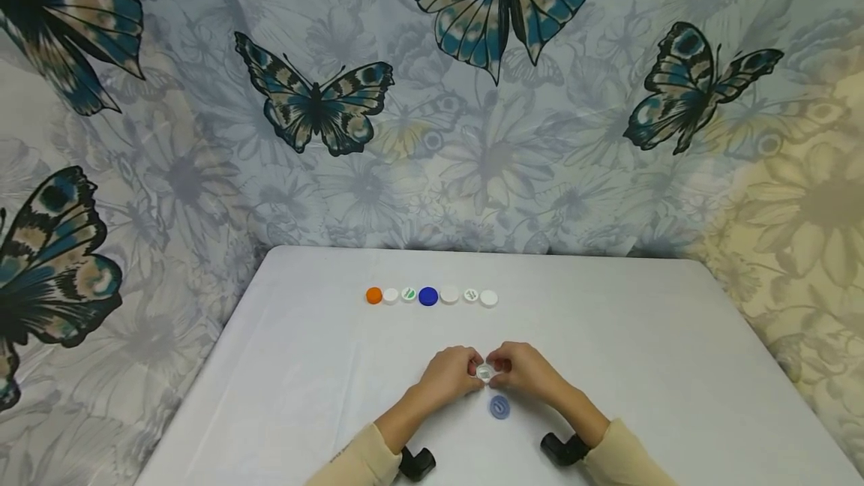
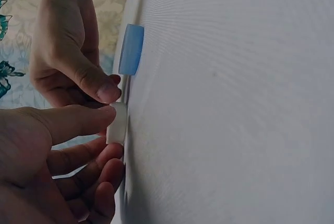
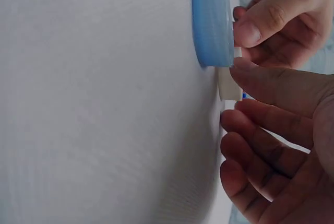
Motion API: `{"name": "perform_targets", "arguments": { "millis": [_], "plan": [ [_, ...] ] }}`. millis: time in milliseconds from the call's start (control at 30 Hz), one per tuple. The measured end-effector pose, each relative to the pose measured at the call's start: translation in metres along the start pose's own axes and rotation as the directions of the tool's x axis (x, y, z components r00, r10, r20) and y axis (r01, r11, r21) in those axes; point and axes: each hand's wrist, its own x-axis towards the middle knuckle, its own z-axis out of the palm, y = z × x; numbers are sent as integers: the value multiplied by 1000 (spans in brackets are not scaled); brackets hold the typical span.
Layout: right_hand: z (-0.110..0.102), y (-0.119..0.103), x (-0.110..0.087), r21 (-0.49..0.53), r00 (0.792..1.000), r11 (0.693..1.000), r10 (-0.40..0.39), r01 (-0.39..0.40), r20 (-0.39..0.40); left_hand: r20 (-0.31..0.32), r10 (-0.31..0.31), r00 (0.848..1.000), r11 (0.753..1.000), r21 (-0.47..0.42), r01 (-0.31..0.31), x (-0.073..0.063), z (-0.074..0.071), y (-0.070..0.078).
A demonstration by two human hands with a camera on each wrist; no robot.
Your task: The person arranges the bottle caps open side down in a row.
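Observation:
Both hands meet over the table around a small white bottle cap point(image 1: 484, 373). My left hand point(image 1: 448, 376) pinches it between thumb and fingers from the left. From the other side my right hand point(image 1: 529, 372) holds the same cap, its thumb and forefinger spanning the edge in the right wrist view. The white cap sits low at the table surface, its top facing up in the head view. Just nearer to me lies a light blue bottle cap point(image 1: 499, 407), flat on the cloth and touched by neither hand.
Farther back is a row of caps: an orange cap point(image 1: 374, 295), a green-marked white cap point(image 1: 409, 294), a dark blue cap point(image 1: 428, 296), a printed cap point(image 1: 470, 295) and several plain white ones. A white cloth point(image 1: 607, 321) covers the table. Behind hangs a butterfly-patterned curtain point(image 1: 499, 171).

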Motion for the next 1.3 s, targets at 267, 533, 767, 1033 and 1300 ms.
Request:
{"name": "perform_targets", "arguments": {
  "millis": [267,533,767,1033,1300],
  "plan": [
    [3,0,-1,14,1000,1000,-13,13,-11,-42,10,999,1000,17,-10,2,3,-1],
    [4,4,-2,67,999,997,-27,29,-30,-48,23,999,998,-64,-26,3,3,-5],
    [-3,1,-3,88,997,995,-45,51,-69,-69,33,997,981,-190,-45,5,-5,-8],
    [-5,-5,-1,102,990,992,-62,75,-124,-89,47,995,977,-204,-65,1,-14,-10],
    [-5,-17,4,108,954,984,-107,142,-279,-196,89,977,951,-274,-141,-3,-28,-11]
  ]
}}
